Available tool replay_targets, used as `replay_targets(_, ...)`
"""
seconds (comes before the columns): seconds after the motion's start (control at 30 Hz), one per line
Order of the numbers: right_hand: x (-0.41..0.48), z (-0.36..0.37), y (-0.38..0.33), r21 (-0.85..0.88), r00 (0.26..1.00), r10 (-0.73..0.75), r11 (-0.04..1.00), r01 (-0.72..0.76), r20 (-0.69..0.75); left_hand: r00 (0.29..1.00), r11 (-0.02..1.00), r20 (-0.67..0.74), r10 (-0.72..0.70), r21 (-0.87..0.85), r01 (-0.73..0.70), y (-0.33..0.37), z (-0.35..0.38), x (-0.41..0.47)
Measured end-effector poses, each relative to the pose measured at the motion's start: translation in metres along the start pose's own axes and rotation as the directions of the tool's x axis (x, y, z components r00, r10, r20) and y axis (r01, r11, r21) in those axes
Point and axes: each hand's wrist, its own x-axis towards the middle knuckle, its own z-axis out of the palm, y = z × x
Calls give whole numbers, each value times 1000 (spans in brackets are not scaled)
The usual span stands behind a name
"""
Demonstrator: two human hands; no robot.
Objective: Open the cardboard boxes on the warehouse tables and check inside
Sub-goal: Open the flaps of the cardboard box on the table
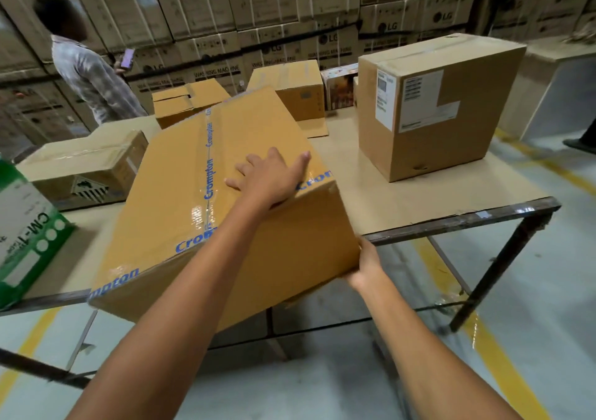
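- My left hand [267,178] lay flat on top of the Crompton box [180,200], fingers spread and pressing near its right edge.
- My right hand [367,265] was at the box's near lower corner, thumb on the side. The fingers were hidden underneath, so I could not tell how they curled.
- The box sat tilted on the table [419,200], and its near end hung past the front edge toward me.
- The printed tape [208,174] ran unbroken along the top seam, so I judged this box not yet opened or checked.
- The tall box [435,107] on the right and the low box [84,165] on the left also looked taped shut. One small box [190,100] at the back seemed to have loose flaps.
- By my reading the task was barely started: nearly every box was left to open and inspect.
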Motion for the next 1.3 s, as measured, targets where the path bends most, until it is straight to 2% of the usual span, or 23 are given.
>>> replay_targets(0.17,-29,39,-31,29,978,-210,977,209,16,997,972,-39,68,-221,-75,-18,-52,10)
replay_targets(0.3,-70,70,-63,33,932,-360,932,361,-27,986,873,-95,135,-459,-164,-33,-88,10)
replay_targets(0.4,-101,92,-84,23,875,-483,875,484,-26,979,681,-59,194,-710,-177,-50,-107,11)
replay_targets(0.5,-130,113,-100,-32,791,-611,791,611,-20,968,447,-35,249,-882,-147,-63,-114,9)
replay_targets(0.6,-146,132,-113,-169,668,-744,655,736,29,976,203,26,215,-979,-18,-75,-102,6)
replay_targets(0.67,-151,143,-118,-281,585,-808,546,789,71,987,120,54,149,-992,36,-85,-88,7)
replay_targets(0.73,-151,150,-118,-368,536,-836,465,805,115,989,106,104,105,-990,93,-97,-79,5)
replay_targets(0.8,-151,151,-115,-424,501,-856,411,807,125,980,117,126,154,-987,109,-105,-82,4)
replay_targets(0.9,-148,149,-111,-452,462,-876,359,816,137,964,201,176,199,-970,135,-101,-101,3)
replay_targets(0.97,-145,148,-111,-464,469,-867,352,813,165,962,252,220,163,-952,175,-95,-109,4)
replay_targets(1.03,-144,145,-113,-489,516,-834,373,789,196,961,266,240,141,-944,196,-91,-110,5)
replay_targets(1.13,-148,140,-116,-478,561,-786,401,782,258,962,196,237,133,-958,209,-90,-107,4)
replay_targets(1.2,-150,142,-115,-485,554,-780,379,788,291,960,143,237,146,-966,217,-95,-108,1)
replay_targets(1.3,-160,153,-114,-529,449,-822,222,819,351,955,51,235,179,-972,229,-111,-109,1)
